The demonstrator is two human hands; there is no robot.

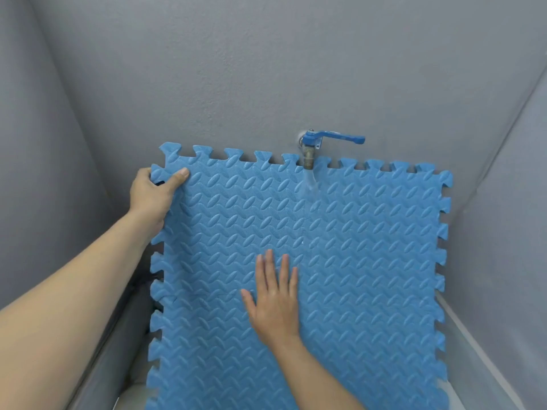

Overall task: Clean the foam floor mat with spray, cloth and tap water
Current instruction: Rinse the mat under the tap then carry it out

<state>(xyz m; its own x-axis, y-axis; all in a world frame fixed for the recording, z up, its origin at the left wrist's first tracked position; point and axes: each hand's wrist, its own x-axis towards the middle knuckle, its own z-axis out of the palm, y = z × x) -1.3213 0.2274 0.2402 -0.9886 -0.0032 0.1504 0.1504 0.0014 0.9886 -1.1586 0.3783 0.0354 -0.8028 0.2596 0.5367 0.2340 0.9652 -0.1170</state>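
A blue foam floor mat (370,261) with interlocking edges and a raised leaf pattern stands tilted against the grey wall under a wall tap (309,152). The tap has a blue lever (340,137) pointing right, and water (308,187) runs from its spout down the mat's face. My left hand (154,196) grips the mat's upper left corner, thumb on the front. My right hand (276,303) lies flat on the mat's middle with fingers spread, just left of the water stream. No spray bottle or cloth is in view.
Grey walls (236,69) close in at the back, left and right, forming a narrow corner. A pale ledge (473,344) runs along the lower right, and a grey ledge (118,335) runs along the lower left beside the mat.
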